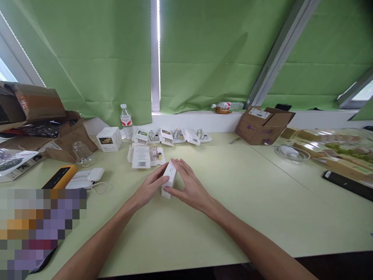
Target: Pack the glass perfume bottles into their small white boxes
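Note:
A small white carton (169,177) with fine print is held at the middle of the table, between both of my hands. Fingers and thumb of my left hand (150,184) press on its left side. My right hand (190,186) grips it from the right, thumb near the lower front edge. Just behind stands an opened white box (142,156) with a barcode, and beside its flap sit a small glass bottle (154,151) and a gold cap (159,155). Further back, several similar opened boxes (166,136) with little bottles line the wall.
At the left are a white box (109,139), a water bottle (126,120), a glass jar (82,153), an orange-edged device (60,177) and a white charger (93,174). To the right lie a cardboard box (259,126), a coiled cable (292,153) and a black bar (348,184).

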A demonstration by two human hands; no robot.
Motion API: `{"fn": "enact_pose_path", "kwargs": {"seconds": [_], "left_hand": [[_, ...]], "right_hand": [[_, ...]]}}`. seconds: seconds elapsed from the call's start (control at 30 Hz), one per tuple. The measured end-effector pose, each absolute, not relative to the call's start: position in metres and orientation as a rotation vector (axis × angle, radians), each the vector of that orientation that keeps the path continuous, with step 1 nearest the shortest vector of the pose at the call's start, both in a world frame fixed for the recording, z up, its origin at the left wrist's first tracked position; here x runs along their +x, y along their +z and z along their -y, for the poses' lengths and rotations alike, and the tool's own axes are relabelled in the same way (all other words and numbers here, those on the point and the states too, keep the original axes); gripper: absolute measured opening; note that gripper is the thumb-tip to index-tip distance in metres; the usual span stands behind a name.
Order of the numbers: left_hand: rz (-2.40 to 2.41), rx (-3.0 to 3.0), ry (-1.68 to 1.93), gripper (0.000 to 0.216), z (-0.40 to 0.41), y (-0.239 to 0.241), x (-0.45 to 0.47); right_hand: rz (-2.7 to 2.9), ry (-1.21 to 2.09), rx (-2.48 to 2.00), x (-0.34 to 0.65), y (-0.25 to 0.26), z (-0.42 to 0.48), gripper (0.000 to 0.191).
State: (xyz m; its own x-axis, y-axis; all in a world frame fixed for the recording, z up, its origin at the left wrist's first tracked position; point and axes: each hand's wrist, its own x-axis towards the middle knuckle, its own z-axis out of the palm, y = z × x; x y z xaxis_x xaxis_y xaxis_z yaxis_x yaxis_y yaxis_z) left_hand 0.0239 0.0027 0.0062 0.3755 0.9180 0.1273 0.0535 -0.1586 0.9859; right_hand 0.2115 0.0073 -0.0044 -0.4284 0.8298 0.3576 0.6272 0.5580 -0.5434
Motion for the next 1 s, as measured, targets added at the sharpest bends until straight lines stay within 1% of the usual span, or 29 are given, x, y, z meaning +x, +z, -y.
{"fn": "enact_pose_path", "kwargs": {"seconds": [0.23,0.57,0.73,1.0], "left_hand": [[-0.85,1.458,1.018,0.053,-0.008,0.0,0.025],[-0.868,1.516,1.034,0.046,-0.007,0.002,0.022],[-0.859,1.534,1.104,0.037,-0.008,0.004,0.021],[-0.853,1.535,1.155,0.037,-0.015,-0.005,0.021]], "right_hand": [[2.191,0.457,-1.185,0.211,-0.003,-0.007,0.083],[2.188,0.335,-1.098,0.215,-0.005,-0.01,0.067],[2.169,0.305,-1.065,0.216,-0.006,-0.011,0.061],[2.173,0.295,-1.028,0.219,-0.007,-0.013,0.057]]}}
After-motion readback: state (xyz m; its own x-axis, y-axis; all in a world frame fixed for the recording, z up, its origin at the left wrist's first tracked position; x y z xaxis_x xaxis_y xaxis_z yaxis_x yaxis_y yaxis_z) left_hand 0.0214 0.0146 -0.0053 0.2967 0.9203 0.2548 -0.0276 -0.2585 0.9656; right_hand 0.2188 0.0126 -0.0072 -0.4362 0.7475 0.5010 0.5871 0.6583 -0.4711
